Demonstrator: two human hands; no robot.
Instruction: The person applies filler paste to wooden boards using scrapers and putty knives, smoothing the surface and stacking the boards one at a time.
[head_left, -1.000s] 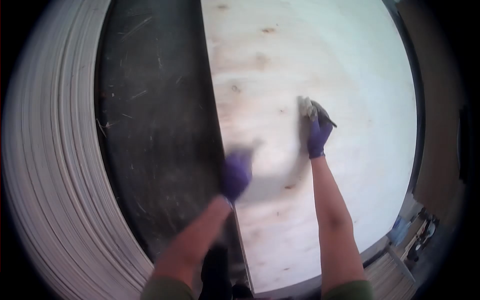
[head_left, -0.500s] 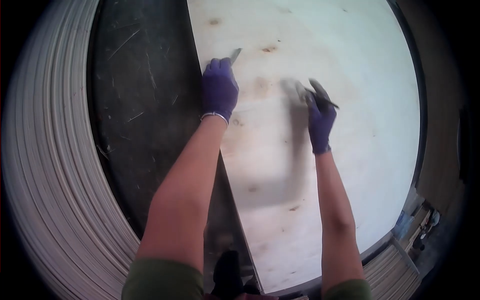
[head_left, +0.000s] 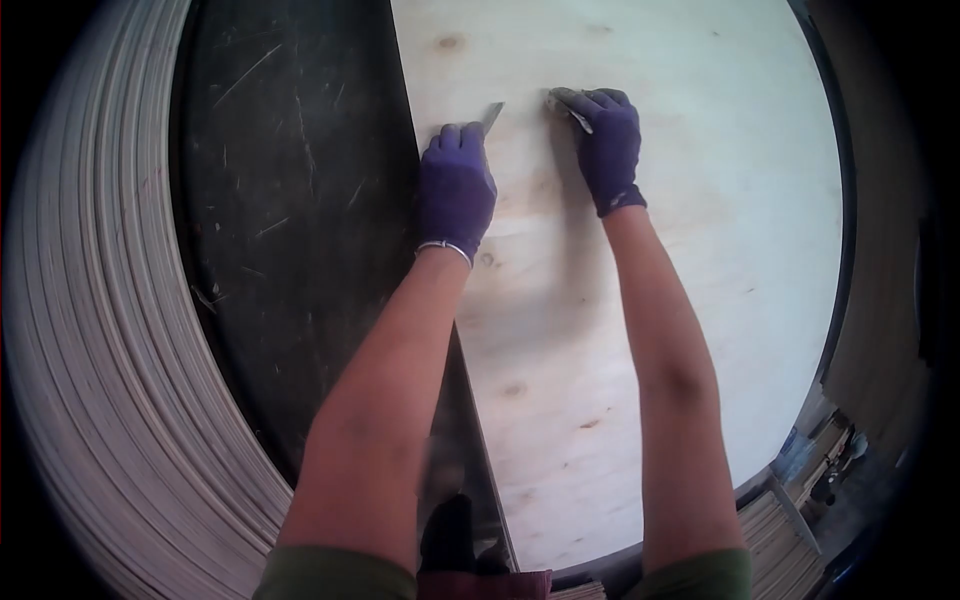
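My left hand (head_left: pixel 458 190), in a purple glove, rests by the left edge of a pale plywood sheet (head_left: pixel 540 420). Its fingers are closed round a putty knife (head_left: pixel 494 117), whose flat grey blade pokes out past the fingertips; the handle is hidden. To the right, my right hand (head_left: pixel 605 145), gloved alike, is bent over the sheet with the fingers pinched on a thin scraper (head_left: pixel 580 121). Only a light sliver of that tool shows. Whitish smears mark the right glove's fingertips. Brown knots and small dark spots dot the wood.
A scratched dark board (head_left: pixel 290 200) lies left of the plywood. Beyond it, many pale sheets (head_left: pixel 100 300) are stacked with their edges showing. At the lower right are more stacked sheets (head_left: pixel 785 545) and a bluish clear plastic item (head_left: pixel 793 455) among clutter.
My right hand has moved up and to the left, turning over so its fingers point left. The left hand keeps its hold, and the view has shifted slightly.
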